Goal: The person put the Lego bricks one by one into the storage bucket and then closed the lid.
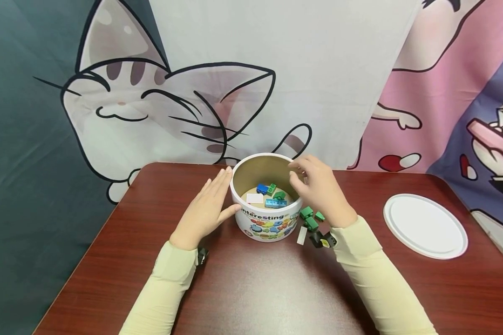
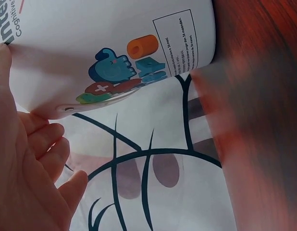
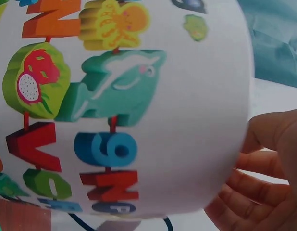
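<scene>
A white round tub (image 1: 265, 228) with colourful printing stands on the table. Inside lie several small toy bricks: a dark blue one (image 1: 261, 189), a light blue one (image 1: 275, 203), green ones (image 1: 279, 195) and a white one (image 1: 254, 198). My left hand (image 1: 207, 207) lies along the tub's left side, fingers straight and thumb at the front wall; the left wrist view shows its fingers (image 2: 47, 137) against the printed wall. Over the right rim hangs my right hand (image 1: 318, 184), with space between thumb and fingers and nothing visible there. In the right wrist view, the tub wall hides its fingertips.
Right of the tub lie several loose pieces: green bricks (image 1: 311, 224), a small green piece (image 1: 320, 216), a white strip (image 1: 302, 235) and a black piece (image 1: 316, 239). Farther right on the brown table (image 1: 251, 288) is a white round lid (image 1: 425, 225). A cat-print cloth (image 1: 318, 70) hangs behind.
</scene>
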`<state>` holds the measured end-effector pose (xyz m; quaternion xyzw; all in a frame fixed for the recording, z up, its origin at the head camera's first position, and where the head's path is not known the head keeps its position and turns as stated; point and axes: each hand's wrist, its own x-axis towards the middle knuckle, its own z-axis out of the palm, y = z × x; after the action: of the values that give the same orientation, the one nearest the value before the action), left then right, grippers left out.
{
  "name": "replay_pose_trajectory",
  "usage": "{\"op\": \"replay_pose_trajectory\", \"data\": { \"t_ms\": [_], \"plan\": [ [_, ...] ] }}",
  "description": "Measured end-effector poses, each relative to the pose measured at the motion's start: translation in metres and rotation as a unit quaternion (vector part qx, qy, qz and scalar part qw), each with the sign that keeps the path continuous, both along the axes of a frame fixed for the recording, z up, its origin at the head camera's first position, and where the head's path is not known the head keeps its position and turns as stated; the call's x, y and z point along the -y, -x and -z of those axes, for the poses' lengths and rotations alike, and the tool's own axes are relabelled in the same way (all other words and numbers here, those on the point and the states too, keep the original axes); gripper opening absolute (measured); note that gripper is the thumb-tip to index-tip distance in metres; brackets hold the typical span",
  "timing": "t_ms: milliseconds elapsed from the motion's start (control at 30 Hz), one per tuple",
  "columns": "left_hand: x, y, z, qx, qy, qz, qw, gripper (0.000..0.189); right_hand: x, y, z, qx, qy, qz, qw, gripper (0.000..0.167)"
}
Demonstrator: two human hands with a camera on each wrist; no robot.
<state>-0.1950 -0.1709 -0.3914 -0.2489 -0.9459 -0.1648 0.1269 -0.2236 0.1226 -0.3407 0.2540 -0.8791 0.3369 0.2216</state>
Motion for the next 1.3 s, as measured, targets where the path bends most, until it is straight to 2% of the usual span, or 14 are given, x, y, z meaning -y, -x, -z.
{"op": "replay_pose_trajectory", "data": {
  "t_ms": [133,267,467,633,800,1000,1167,1300],
  "plan": [
    [0.000,0.000,0.000,0.005,-0.004,0.001,1.0000,0.088,-0.010,-0.003,0.003,-0.037,0.027,0.002,0.9989,0.015],
    [0.000,0.000,0.000,0.005,-0.004,0.001,1.0000,0.088,-0.021,-0.004,0.008,-0.047,0.048,0.018,0.9976,0.013],
    [0.000,0.001,-0.001,0.006,-0.004,0.002,1.0000,0.088,-0.037,-0.004,0.016,-0.010,0.058,0.052,0.9969,0.015],
    [0.000,0.001,-0.002,0.007,-0.006,0.001,1.0000,0.088,-0.045,-0.002,0.024,0.025,0.050,0.061,0.9966,0.016],
    [0.000,0.000,-0.001,0.008,-0.005,0.001,1.0000,0.087,-0.052,0.000,0.029,0.088,-0.004,0.051,0.9948,0.017],
    [-0.001,0.000,-0.001,0.008,-0.005,0.002,1.0000,0.088,-0.064,0.004,0.038,0.180,-0.095,0.033,0.9786,0.023],
    [0.000,-0.002,0.000,0.009,-0.004,-0.001,1.0000,0.089,-0.072,0.010,0.051,0.215,-0.153,0.024,0.9644,0.020],
    [0.000,-0.001,0.000,0.004,-0.004,-0.001,1.0000,0.088,-0.079,0.016,0.058,0.232,-0.164,0.019,0.9585,0.016]
  ]
}}
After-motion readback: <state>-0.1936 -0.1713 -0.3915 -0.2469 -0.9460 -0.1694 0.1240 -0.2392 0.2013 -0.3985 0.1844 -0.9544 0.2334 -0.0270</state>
